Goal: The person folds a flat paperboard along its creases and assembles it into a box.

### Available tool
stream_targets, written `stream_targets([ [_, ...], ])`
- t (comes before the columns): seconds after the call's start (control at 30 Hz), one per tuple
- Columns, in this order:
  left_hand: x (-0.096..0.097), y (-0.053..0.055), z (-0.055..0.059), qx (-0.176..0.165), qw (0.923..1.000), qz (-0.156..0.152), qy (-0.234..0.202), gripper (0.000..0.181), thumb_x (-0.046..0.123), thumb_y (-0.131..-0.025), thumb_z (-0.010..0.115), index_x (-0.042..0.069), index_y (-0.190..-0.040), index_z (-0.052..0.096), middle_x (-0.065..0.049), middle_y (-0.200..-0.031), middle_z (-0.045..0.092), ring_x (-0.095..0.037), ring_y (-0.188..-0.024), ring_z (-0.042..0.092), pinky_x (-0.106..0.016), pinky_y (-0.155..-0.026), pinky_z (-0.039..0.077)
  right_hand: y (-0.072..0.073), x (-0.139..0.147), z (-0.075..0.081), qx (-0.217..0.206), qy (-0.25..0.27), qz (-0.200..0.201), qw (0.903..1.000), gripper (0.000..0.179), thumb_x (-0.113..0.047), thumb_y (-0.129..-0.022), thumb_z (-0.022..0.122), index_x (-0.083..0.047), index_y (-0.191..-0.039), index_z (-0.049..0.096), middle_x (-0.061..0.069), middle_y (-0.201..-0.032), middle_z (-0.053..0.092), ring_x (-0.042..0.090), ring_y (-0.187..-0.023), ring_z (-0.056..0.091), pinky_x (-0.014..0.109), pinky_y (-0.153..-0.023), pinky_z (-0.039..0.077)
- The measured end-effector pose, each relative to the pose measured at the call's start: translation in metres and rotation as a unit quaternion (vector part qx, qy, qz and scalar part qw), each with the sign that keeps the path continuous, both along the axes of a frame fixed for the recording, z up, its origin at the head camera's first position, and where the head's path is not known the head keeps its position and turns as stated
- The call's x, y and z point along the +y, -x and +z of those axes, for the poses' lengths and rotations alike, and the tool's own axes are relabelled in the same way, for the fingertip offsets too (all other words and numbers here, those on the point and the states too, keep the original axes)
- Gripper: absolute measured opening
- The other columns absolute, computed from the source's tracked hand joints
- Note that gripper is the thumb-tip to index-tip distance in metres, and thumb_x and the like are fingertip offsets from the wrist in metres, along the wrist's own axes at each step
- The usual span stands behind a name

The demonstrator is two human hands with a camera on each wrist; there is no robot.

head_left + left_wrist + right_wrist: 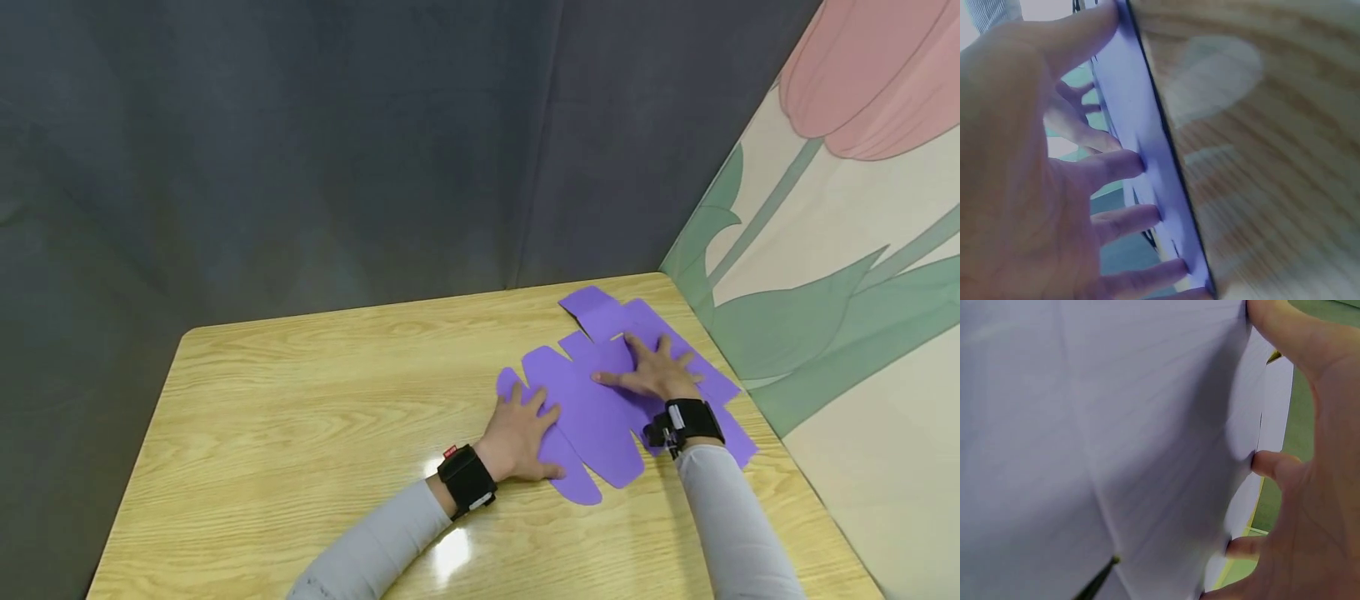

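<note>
A purple flat box blank [592, 417], with creases and rounded flaps, lies unfolded on the right part of the table. My left hand [517, 433] rests on its left flap with the fingers spread. In the left wrist view the fingertips of the left hand [1066, 175] touch the purple sheet [1125, 87] close to its edge. Farther right, my right hand [656, 371] presses on the blank with spread fingers. The right wrist view has the right hand [1297, 456] with its fingertips on the sheet [1085, 425], the palm raised off it.
The wood-grain table [300, 417] extends to the left of the blank. A dark curtain [337, 167] hangs behind the table, and a tulip-patterned cloth [847, 250] borders its right side. The blank's far flap [592, 308] lies near the back edge.
</note>
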State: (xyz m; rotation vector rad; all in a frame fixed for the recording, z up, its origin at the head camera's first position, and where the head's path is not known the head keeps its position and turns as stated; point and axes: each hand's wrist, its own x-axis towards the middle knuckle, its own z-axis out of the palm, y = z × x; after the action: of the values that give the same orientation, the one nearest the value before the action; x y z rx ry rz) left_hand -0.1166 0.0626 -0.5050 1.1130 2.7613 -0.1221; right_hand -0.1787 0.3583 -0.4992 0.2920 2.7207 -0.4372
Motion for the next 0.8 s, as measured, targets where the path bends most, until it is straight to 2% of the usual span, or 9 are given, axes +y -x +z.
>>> stream_targets([
  [0.27,-0.005,-0.015,0.004,0.018,0.9995,0.02,0.02,0.103,0.088,-0.085,0.061,0.03,-0.166,0.039,-0.005,-0.17,0.039,-0.039,-0.144,0.046,-0.052,-0.112,0.05,0.009,-0.013,-0.001,0.013,-0.013,0.036,0.9992,0.127,-0.09,-0.079,0.065,-0.017,-0.171,0.017,0.045,-0.166,-0.003,0.087,-0.139,-0.004,0.103,-0.092,0.013],
  [0.5,-0.005,-0.032,0.006,0.022,0.998,0.03,0.051,0.105,0.089,-0.082,0.064,0.027,-0.164,0.043,-0.008,-0.162,0.043,-0.042,-0.136,0.053,-0.046,-0.093,0.062,0.011,-0.021,-0.01,0.011,-0.009,0.063,0.9979,0.127,-0.089,-0.077,0.068,-0.016,-0.17,0.022,0.043,-0.168,-0.002,0.085,-0.141,-0.003,0.102,-0.097,0.012],
  [0.63,-0.006,-0.039,0.004,0.021,0.9981,0.039,0.043,0.105,0.088,-0.08,0.068,0.024,-0.161,0.047,-0.01,-0.157,0.045,-0.043,-0.133,0.055,-0.046,-0.087,0.064,0.009,-0.026,-0.015,0.025,-0.007,0.07,0.9972,0.126,-0.088,-0.076,0.07,-0.017,-0.17,0.025,0.041,-0.168,0.001,0.084,-0.142,0.0,0.101,-0.098,0.011],
  [0.8,-0.008,-0.042,0.001,0.035,0.9977,0.042,0.039,0.104,0.091,-0.078,0.066,0.025,-0.157,0.05,-0.009,-0.154,0.047,-0.041,-0.127,0.058,-0.043,-0.082,0.065,0.012,-0.031,-0.018,0.042,-0.013,0.082,0.9957,0.125,-0.089,-0.074,0.071,-0.02,-0.17,0.027,0.039,-0.169,0.005,0.084,-0.142,0.003,0.101,-0.099,0.011],
])
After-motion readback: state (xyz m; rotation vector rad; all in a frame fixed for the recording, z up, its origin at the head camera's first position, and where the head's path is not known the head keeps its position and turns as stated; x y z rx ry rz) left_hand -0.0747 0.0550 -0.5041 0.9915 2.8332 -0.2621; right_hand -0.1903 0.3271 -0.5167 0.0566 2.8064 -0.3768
